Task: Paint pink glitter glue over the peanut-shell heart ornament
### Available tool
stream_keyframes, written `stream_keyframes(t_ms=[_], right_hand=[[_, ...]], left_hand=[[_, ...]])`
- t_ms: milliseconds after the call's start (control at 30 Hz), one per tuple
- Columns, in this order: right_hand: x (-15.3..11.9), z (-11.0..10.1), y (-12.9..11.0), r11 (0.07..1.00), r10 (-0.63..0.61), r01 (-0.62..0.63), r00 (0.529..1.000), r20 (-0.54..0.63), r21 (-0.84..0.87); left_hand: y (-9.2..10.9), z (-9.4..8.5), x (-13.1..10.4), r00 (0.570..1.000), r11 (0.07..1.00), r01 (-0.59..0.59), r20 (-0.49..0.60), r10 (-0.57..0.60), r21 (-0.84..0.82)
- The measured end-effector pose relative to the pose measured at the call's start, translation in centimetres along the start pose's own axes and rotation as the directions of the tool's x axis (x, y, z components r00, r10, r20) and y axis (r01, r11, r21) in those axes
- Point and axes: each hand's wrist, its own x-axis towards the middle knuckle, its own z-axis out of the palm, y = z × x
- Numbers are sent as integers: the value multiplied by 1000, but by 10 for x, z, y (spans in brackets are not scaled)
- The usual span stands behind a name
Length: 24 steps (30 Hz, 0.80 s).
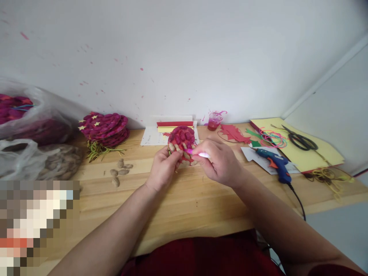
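A round red piece covered with peanuts [181, 135] is held over the table's middle. Its upper peanuts are magenta, while the lower ones are still tan. My left hand [163, 165] pinches its lower left edge between thumb and fingers. From the right, my right hand [220, 161] grips a white brush or pen [204, 155], whose pink tip [189, 151] touches the peanuts near the piece's centre. Behind stands a small cup of magenta liquid [212, 123], with splashes around it.
Left on the wooden table [184, 214] are stacked magenta peanut pieces [106, 128], loose peanuts [115, 181] and plastic bags [43, 159]. Rightward lie red paper cutouts [234, 133], a blue glue gun [273, 160] with its cord, black scissors [301, 141], coloured strings [273, 138] and yellow paper [319, 157].
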Motion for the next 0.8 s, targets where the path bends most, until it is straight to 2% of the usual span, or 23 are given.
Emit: stream_keyframes(t_ms=[100, 333, 500, 667, 800], right_hand=[[0, -1, 1, 1000, -6, 6, 999, -31, -8], [1, -1, 0, 1000, 24, -24, 1000, 16, -2], [1, -8, 0, 996, 79, -76, 996, -45, 52], [4, -15, 1, 977, 186, -169, 973, -133, 132], [3, -15, 5, 967, 210, -188, 970, -119, 171]], left_hand=[[2, 2, -1, 999, 999, 34, -7, -34, -38], [3, 2, -1, 999, 997, 48, -13, -49, -60], [8, 3, 0, 994, 982, 81, -62, -93, -173], [11, 3, -1, 993, 963, 111, -22, -120, -246], [9, 1, 0, 991, 956, 133, 13, -135, -261]])
